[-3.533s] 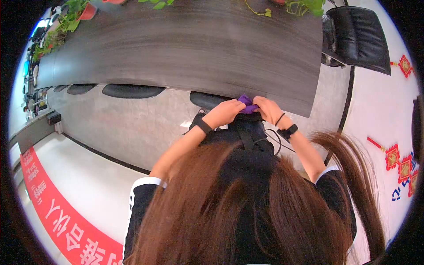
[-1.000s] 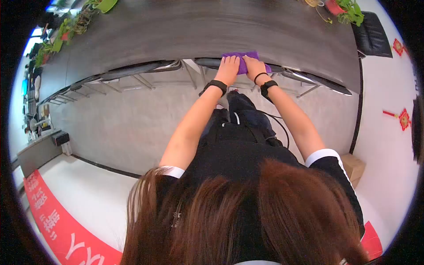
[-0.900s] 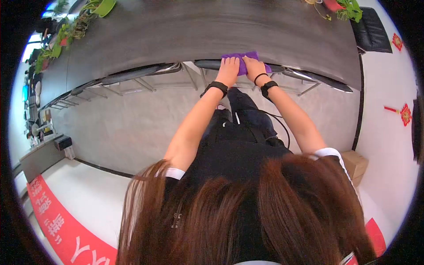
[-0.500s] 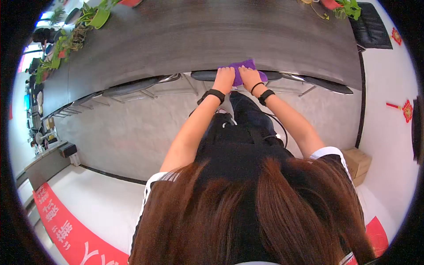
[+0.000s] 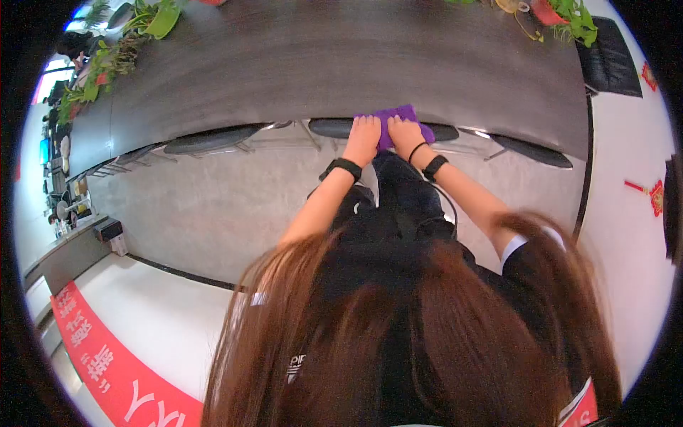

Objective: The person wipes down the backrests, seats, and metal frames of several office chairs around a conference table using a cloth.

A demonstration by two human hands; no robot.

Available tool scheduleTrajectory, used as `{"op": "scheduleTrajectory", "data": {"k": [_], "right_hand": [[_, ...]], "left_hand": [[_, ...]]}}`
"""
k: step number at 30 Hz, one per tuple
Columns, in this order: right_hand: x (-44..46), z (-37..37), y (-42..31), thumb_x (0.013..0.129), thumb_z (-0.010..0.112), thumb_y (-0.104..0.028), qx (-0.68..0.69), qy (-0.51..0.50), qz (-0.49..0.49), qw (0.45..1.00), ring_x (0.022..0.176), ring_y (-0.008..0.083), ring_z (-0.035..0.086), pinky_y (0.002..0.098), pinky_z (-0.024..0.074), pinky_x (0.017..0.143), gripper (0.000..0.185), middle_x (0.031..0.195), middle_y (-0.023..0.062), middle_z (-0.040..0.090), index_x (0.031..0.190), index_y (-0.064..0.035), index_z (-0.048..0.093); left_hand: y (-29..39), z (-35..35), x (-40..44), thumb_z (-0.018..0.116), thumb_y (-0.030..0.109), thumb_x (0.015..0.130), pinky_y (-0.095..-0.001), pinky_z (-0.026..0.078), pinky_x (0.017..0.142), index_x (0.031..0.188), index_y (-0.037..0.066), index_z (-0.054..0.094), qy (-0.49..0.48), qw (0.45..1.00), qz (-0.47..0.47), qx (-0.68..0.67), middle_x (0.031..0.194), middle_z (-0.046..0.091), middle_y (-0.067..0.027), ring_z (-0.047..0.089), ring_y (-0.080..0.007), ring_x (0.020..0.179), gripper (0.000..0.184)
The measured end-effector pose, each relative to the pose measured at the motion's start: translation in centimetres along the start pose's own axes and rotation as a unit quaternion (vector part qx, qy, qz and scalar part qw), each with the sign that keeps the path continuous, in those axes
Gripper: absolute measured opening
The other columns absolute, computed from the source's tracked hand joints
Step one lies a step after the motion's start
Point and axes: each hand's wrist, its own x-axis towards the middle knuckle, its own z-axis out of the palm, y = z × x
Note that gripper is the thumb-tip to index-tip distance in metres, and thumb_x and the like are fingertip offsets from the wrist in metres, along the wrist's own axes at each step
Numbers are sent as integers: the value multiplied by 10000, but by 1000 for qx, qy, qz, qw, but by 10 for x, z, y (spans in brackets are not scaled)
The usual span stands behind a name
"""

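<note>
"Where is the purple cloth?"

"At the near edge of the dark grey wood-grain table, already partly spread, not fully flat."

"What rests on it?"

"The bare left hand and right hand, both half-curled; whether they grip is unclear."

Table straight ahead, running left to right. Cloth at its near edge, about mid-span. Left hand on the cloth's left part, right hand just beside it, to the right. Row of seats along the near edge. Plants at the table's far right, more far left. Armchair past the right end. Banner behind left.
</note>
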Motion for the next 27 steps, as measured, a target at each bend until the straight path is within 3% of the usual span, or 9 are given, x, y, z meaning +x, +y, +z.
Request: {"op": "scheduleTrajectory", "data": {"k": [6,9,14,21,22,24,27], "right_hand": [[-4,-2,-7,660,652,-17,-10,17,31,999,872,322,646,415,527,711,321,996,159,635,961,-40,542],[-6,3,-7,715,640,-51,-6,69,34,997,843,315,662,424,523,713,223,944,141,651,930,-47,585],[-6,7,-7,642,656,-6,24,74,48,996,883,315,636,427,506,738,335,939,140,632,951,-52,533],[-7,7,-9,643,655,3,25,87,57,994,857,311,642,421,503,738,320,884,123,640,938,-55,545],[-7,-1,-10,704,670,-81,14,53,55,997,889,313,652,422,511,741,267,966,131,661,957,-56,586],[-7,2,-10,704,667,-74,18,55,57,997,891,313,652,421,511,741,260,965,134,662,950,-55,584],[-5,2,-10,702,662,-64,15,53,68,996,893,313,652,419,511,743,253,967,135,663,942,-57,582]], "left_hand": [[-5,-1,2,665,43,640,-417,425,841,922,32,524,16,999,20,-38,892,590,-149,578,-313,896,315],[-8,4,5,690,74,617,-436,439,805,932,23,505,-2,999,26,-30,902,598,-169,580,-347,908,369],[-9,12,2,691,73,581,-446,439,784,887,14,499,54,996,38,-61,889,583,-186,572,-369,877,366],[-7,9,2,707,90,609,-419,449,789,920,28,524,26,999,28,-22,908,608,-158,594,-323,877,365],[-6,8,4,708,87,620,-410,449,790,916,37,532,22,999,24,-13,901,615,-148,600,-310,870,348],[-6,9,6,699,82,651,-399,454,790,912,54,546,17,1000,18,9,893,628,-135,613,-293,872,303],[-8,13,6,721,96,625,-430,462,801,930,28,527,12,1000,8,-6,915,623,-157,604,-331,891,368]]}}
